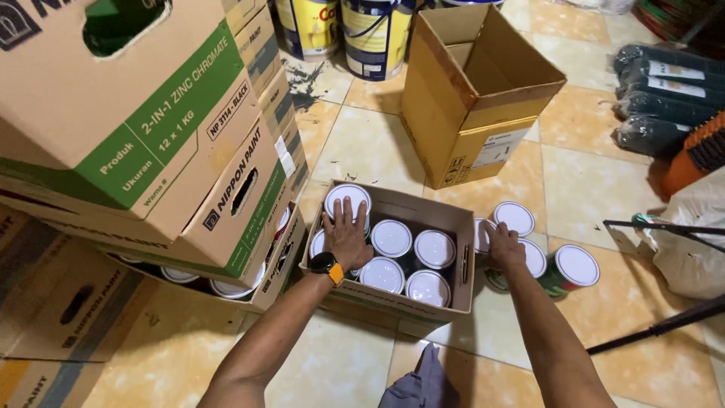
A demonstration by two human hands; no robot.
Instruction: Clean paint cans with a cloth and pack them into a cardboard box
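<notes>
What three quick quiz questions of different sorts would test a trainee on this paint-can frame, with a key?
1. True or false: the left hand lies flat on cans inside the open carton.
2. Which does the right hand touch? A) the empty upright carton B) a can standing just outside the open carton C) a black roll
3. How many white lids inside the open carton show with no hand on them?

Key
1. True.
2. B; more cans stand on the floor tiles beside it.
3. Four, in two rows; the empty upright carton stands behind.
</notes>
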